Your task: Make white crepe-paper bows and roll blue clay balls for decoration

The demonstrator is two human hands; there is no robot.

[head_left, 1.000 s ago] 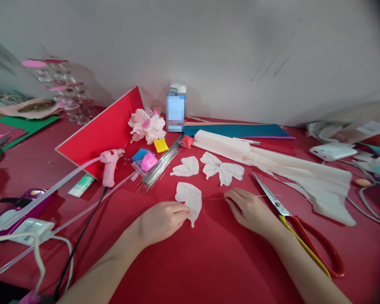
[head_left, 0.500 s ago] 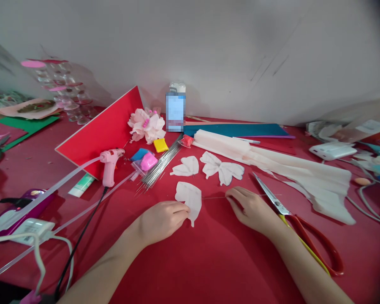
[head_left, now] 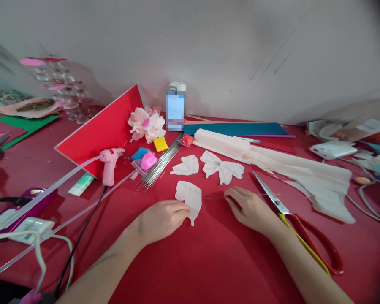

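My left hand [head_left: 163, 219] rests on the red table [head_left: 209, 261] with its fingers pinched on the edge of a white paper petal [head_left: 189, 198]. A thin wire [head_left: 213, 197] runs from the petal rightward to my right hand [head_left: 250, 209], whose fingers are closed on it. Two more white petal pieces [head_left: 186, 165] [head_left: 221, 167] lie just beyond. Red-handled scissors [head_left: 297, 226] lie right beside my right wrist.
A bundle of wires [head_left: 163, 162], a pink glue gun [head_left: 109, 165] with its cord, a red board [head_left: 103, 131], a pink paper flower [head_left: 145, 123] and white crepe paper [head_left: 288, 173] lie beyond. Chargers and cables sit at far left and right.
None beyond a slight shift of the camera; both hands stay where they were.
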